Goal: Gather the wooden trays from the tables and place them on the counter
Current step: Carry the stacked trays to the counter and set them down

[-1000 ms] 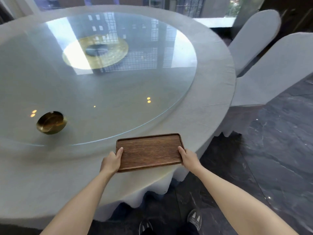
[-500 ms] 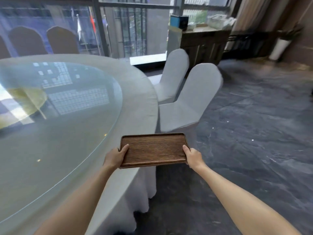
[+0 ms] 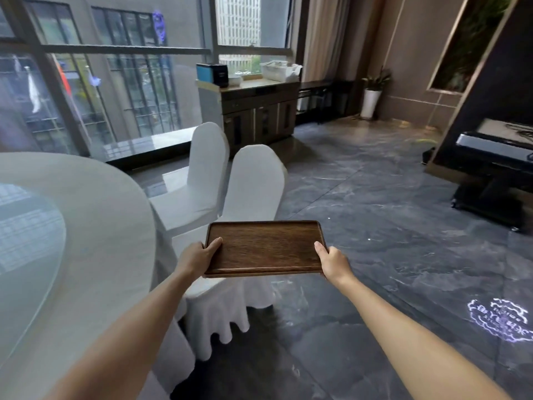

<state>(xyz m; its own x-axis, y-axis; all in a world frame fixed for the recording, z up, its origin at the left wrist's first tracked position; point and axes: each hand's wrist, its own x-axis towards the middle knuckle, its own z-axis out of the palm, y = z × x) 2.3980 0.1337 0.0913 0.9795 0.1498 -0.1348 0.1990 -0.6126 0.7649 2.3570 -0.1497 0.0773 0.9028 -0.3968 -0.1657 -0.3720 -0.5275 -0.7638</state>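
Head view: the wooden tray [image 3: 264, 248] is hanging level at frame centre, clear of the round table [image 3: 86, 226] at left. The left hand [image 3: 199, 256] and right hand [image 3: 331, 262] are pinching its short ends, thumbs on top, likely to keep it flat on the way to the sideboard surface [image 3: 259, 85] at upper centre.

2 white-covered chairs [image 3: 230, 183] stand beside the round table [image 3: 95, 226]; a potted plant [image 3: 372, 93], perhaps artificial, stands by the far wall.

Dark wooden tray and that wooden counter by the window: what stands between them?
Two white-covered chairs between dark wooden tray and wooden counter, in the head view.
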